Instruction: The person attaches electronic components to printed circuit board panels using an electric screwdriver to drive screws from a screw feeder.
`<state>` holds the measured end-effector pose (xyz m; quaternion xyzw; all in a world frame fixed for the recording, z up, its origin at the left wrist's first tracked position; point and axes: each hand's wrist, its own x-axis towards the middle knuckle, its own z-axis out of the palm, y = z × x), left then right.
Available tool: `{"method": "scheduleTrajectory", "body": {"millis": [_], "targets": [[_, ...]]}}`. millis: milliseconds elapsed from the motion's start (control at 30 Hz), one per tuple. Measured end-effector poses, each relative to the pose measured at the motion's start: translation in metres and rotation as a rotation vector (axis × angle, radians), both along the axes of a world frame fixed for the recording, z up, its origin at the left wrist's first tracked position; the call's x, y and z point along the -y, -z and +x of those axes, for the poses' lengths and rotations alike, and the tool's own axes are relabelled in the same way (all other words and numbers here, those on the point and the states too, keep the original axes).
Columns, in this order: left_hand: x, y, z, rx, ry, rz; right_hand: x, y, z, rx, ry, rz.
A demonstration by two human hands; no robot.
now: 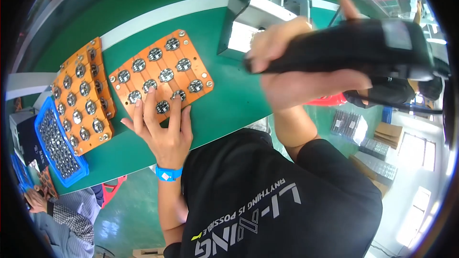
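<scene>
My left hand (165, 131) lies with spread fingers on the near edge of an orange fixture plate (160, 85). Its fingertips touch or cover parts of the small round circuit boards there. Several such boards, among them one round board (172, 44) at the far edge, sit in rows in the plate's pockets. Raised above the table on the right, my right hand (277, 67) is wrapped around a thick black electric screwdriver (334, 48). Its narrow end points left, well apart from the plate. Motion smears this hand and the tool.
Stacked orange plates (79, 98) with round boards lie at left, beside a blue bin (64, 174) of small metallic parts. A grey-white machine (267, 9) stands at the back on the green table (229, 100). Another person's hand (37, 200) is at lower left.
</scene>
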<state>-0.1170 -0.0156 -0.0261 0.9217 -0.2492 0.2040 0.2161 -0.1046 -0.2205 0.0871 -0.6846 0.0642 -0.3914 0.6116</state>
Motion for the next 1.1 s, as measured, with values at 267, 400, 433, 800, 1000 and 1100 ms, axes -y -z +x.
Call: {"method": "scheduleTrajectory", "body": {"millis": [267,400,433,800,1000,1100], "targets": [[0.006,-0.006,0.003,-0.022,0.060,-0.019,0.048,0.019,0.002,0.146,0.089,-0.059],[0.004,-0.002,0.002,-0.010,0.063,-0.044,0.044,0.024,0.000,0.094,0.078,-0.055],[0.004,-0.003,0.002,-0.012,0.054,-0.039,0.044,0.024,-0.001,0.082,0.051,-0.048],[0.002,-0.003,0.006,-0.046,0.057,-0.092,-0.049,0.068,0.019,0.160,-0.421,0.190],[0.000,0.000,0.007,-0.051,0.051,-0.105,-0.061,0.074,0.025,0.014,-0.401,0.149],[0.000,0.001,0.007,-0.050,0.050,-0.119,-0.060,0.072,0.023,0.001,-0.387,0.128]]}}
